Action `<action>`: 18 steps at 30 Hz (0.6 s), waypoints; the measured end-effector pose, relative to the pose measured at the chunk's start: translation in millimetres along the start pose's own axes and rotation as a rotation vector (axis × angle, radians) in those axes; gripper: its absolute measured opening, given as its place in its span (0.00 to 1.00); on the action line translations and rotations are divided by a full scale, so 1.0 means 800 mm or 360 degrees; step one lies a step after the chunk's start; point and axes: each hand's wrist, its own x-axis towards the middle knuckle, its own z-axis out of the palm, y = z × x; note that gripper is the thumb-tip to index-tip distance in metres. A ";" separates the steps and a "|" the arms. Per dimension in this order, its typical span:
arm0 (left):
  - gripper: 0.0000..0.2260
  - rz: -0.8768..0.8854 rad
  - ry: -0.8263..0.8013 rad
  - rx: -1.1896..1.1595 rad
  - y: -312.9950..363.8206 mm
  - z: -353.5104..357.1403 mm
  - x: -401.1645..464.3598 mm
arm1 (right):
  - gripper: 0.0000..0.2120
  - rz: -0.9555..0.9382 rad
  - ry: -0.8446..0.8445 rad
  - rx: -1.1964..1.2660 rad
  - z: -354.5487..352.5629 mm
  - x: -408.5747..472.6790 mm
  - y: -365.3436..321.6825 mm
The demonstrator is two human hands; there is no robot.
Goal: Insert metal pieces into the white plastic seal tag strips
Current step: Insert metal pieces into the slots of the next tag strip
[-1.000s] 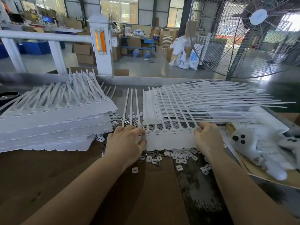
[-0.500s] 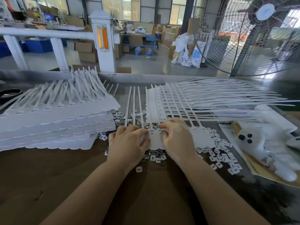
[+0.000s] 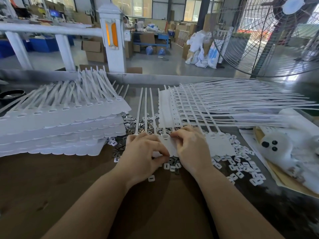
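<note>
A row of joined white seal tags (image 3: 174,145) lies flat on the brown table (image 3: 51,195), over scattered metal pieces (image 3: 143,125). Its near edge is pinched by the curled left hand (image 3: 143,156); the tag heads are pressed by the bent fingers of the right hand (image 3: 191,149). Stacked strips (image 3: 57,121) are seen at left, white plastic clips (image 3: 241,166) at right, near a soiled glove (image 3: 283,149).
</note>
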 end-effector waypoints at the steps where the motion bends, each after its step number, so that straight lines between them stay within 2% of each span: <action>1: 0.03 0.0032 -0.0056 -0.0021 0.001 -0.001 0.000 | 0.09 0.0006 -0.0007 0.0019 -0.001 0.000 0.001; 7: 0.07 0.0096 -0.0194 -0.0112 0.000 -0.005 0.000 | 0.09 0.0020 -0.0095 0.0096 -0.007 0.001 0.007; 9: 0.09 0.0098 -0.0181 -0.0161 -0.001 -0.004 0.000 | 0.09 0.0025 -0.0112 0.0128 -0.009 0.001 0.008; 12: 0.06 0.0091 -0.0134 -0.0207 0.002 -0.002 0.000 | 0.09 0.0028 -0.0152 0.0153 -0.010 0.003 0.009; 18: 0.07 0.0128 -0.0152 -0.0034 0.006 0.003 0.004 | 0.10 0.0043 -0.0194 0.0211 -0.012 0.002 0.011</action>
